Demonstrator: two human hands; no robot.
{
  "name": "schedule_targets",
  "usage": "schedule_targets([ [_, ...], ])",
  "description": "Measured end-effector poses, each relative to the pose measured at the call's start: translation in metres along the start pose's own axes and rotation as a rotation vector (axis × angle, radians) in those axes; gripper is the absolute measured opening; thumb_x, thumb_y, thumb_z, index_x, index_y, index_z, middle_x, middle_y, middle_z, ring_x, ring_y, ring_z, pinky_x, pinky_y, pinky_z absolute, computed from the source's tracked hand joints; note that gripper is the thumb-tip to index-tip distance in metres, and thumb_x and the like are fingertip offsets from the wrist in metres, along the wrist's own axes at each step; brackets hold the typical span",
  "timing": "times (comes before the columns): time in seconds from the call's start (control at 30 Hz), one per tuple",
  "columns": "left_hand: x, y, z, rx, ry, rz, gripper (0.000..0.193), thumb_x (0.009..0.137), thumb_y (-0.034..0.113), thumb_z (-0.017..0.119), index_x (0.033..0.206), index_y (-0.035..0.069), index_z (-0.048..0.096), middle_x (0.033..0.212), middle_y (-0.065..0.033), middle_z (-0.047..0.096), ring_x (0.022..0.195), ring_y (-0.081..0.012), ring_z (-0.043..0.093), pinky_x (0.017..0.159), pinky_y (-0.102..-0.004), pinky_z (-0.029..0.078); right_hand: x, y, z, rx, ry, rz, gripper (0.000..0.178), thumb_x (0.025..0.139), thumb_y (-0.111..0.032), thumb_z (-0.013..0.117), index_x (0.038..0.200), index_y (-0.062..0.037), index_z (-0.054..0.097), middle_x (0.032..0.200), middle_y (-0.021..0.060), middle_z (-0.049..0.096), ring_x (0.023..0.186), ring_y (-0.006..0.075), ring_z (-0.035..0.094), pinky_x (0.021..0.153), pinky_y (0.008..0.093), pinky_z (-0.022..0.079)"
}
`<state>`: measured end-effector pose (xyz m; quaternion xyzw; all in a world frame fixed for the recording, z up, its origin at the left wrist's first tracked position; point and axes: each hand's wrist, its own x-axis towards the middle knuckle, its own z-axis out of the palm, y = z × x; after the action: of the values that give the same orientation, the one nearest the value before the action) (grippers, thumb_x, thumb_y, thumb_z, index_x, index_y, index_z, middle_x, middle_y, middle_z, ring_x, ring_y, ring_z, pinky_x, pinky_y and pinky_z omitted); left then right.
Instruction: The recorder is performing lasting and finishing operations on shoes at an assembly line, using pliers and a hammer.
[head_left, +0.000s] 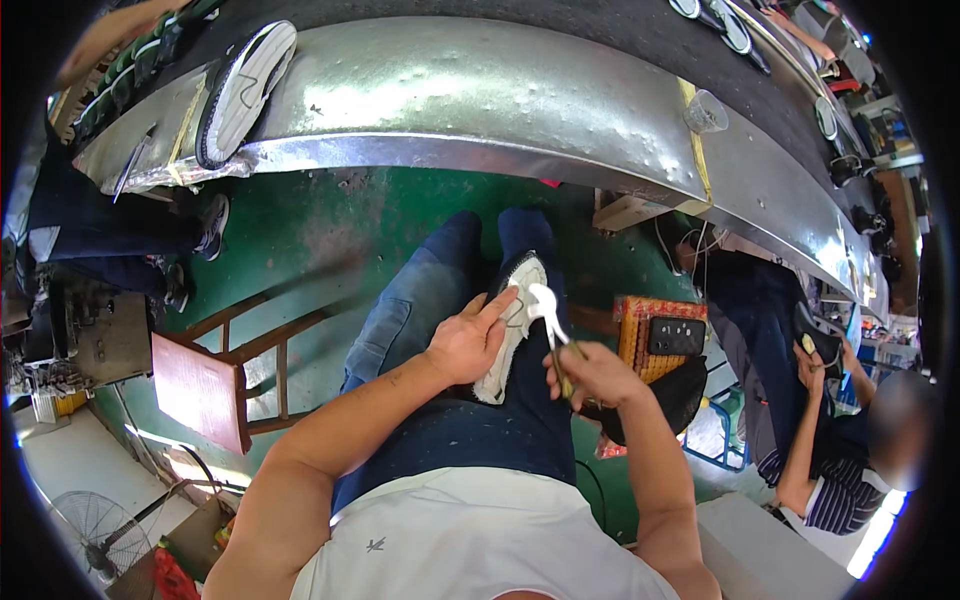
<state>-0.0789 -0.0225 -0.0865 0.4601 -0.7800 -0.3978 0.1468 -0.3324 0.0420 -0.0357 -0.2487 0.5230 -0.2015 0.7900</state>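
Note:
A shoe (pixel 497 367), its pale underside facing up and a dark rim around its edge, lies lengthwise on my thighs. My left hand (pixel 466 342) holds it down from the left, index finger stretched along the pale surface and the other fingers curled. A dark, thin line crosses the underside near that fingertip. In my right hand (pixel 600 376) is a pair of metal pincers (pixel 543 304) with yellowish handles, gripped in closed fingers. Its bright head is over the right edge of the shoe, close to my left fingertip; whether it touches is unclear.
A metal-edged bench (pixel 450 95) runs across ahead, bearing another upturned shoe (pixel 245 95) and a clear cup (pixel 706 112). Left stands a wooden stool (pixel 205 390). Right, a black phone (pixel 677 336) lies on a woven seat (pixel 640 350). Beyond sits a co-worker (pixel 845 470) holding a dark shoe.

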Motion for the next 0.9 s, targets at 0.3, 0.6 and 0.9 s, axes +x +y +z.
schedule_targets([
  [0.3,-0.005,0.011,-0.012,0.055,-0.112,0.002,0.050,0.102,0.021,0.049,0.152,0.024,0.045,0.140,-0.0388,0.049,0.104,-0.0510,0.065,0.090,-0.0505,0.056,0.030,-0.039,0.017,-0.681,0.262,-0.293,0.050,0.108,-0.040,0.042,0.093,0.0038,0.059,0.075,0.0106,0.066,0.063,0.0198,0.066,0.064,0.0361,0.053],
  [0.6,-0.015,-0.004,0.014,-0.098,0.018,-0.150,0.080,0.101,0.036,0.052,0.161,0.003,0.009,0.156,-0.0290,0.036,0.126,-0.0465,0.056,0.106,-0.0488,0.047,0.027,0.007,0.028,-0.765,0.344,-0.445,0.044,0.107,-0.038,0.041,0.106,0.0020,0.060,0.082,0.0192,0.068,0.078,0.0346,0.070,0.074,0.0427,0.055],
  [0.9,-0.017,-0.014,0.004,-0.318,-0.263,-0.145,0.102,0.096,0.033,0.066,0.161,0.001,-0.005,0.162,-0.0300,0.026,0.147,-0.0408,0.036,0.120,-0.0398,0.031,0.010,0.019,0.042,-1.153,0.390,-0.356,0.041,0.105,-0.039,0.048,0.114,-0.0001,0.059,0.094,0.0252,0.070,0.089,0.0461,0.067,0.078,0.0536,0.052],
])
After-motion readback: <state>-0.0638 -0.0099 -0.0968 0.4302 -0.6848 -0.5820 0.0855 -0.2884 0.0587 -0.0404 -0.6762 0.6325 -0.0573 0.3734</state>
